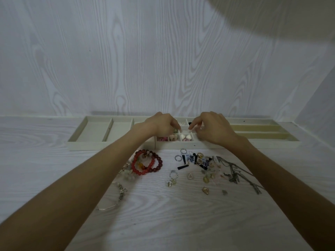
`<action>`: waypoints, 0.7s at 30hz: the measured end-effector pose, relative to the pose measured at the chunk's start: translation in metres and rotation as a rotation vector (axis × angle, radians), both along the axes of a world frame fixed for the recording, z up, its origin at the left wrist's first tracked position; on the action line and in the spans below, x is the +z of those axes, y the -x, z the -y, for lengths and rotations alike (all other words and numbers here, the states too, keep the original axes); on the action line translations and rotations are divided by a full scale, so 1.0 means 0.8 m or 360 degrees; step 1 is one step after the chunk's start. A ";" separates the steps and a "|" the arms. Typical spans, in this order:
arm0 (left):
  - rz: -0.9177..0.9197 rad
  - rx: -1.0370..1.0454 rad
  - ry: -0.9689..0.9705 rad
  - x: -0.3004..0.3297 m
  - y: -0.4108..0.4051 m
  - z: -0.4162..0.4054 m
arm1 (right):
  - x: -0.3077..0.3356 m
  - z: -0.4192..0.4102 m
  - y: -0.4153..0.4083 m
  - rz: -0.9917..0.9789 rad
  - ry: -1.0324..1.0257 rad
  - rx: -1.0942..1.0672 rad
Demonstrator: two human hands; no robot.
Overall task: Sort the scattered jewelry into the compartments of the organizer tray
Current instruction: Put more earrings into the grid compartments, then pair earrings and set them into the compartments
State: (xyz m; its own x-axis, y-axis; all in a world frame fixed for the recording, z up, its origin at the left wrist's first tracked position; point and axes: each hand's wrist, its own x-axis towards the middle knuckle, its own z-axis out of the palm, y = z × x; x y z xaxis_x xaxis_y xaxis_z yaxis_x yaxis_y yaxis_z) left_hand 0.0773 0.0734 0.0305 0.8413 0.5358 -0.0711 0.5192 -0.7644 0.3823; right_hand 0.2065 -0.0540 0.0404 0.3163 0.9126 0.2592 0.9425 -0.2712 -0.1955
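While both hands hover over the small middle compartments of the organizer tray (181, 144), the left hand (161, 125) and right hand (213, 128) each have their fingers curled toward one another, tips nearly meeting above one cell; something fine may be pinched between them, but it is too small to tell. Most of the scattered jewelry still lies on the bench (163, 214) in front of the tray: red bead bracelets (148, 163), rings (178, 157), a pile of earrings (201, 160) and tangled chains (235, 173). A few cells already hold pale heart-shaped pieces (184, 137). The likely risk is a tiny piece slipping across a divider into a neighbouring cell, or a forearm dragging low and scattering the loose pile beneath it.
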 end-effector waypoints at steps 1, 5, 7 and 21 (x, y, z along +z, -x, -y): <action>0.0014 0.0001 0.0012 0.005 0.007 0.001 | 0.003 0.006 0.002 -0.0019 -0.0013 0.0005; 0.0200 0.0021 0.0116 0.016 0.054 0.012 | 0.002 0.036 0.016 -0.0165 -0.0120 0.0100; 0.0344 0.0058 0.0193 0.014 0.085 0.023 | -0.006 0.051 0.027 -0.0296 -0.0168 0.0147; 0.0746 0.0210 0.0038 -0.049 0.145 0.096 | -0.066 0.102 0.076 -0.0712 -0.0379 0.0123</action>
State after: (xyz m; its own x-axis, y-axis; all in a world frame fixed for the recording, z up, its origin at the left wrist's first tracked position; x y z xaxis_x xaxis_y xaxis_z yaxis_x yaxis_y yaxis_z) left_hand -0.0390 -0.0038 -0.0084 0.7106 0.6431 0.2854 0.3790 -0.6917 0.6147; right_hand 0.1460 -0.1359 -0.0121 0.3777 0.8699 0.3172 0.7681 -0.1030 -0.6320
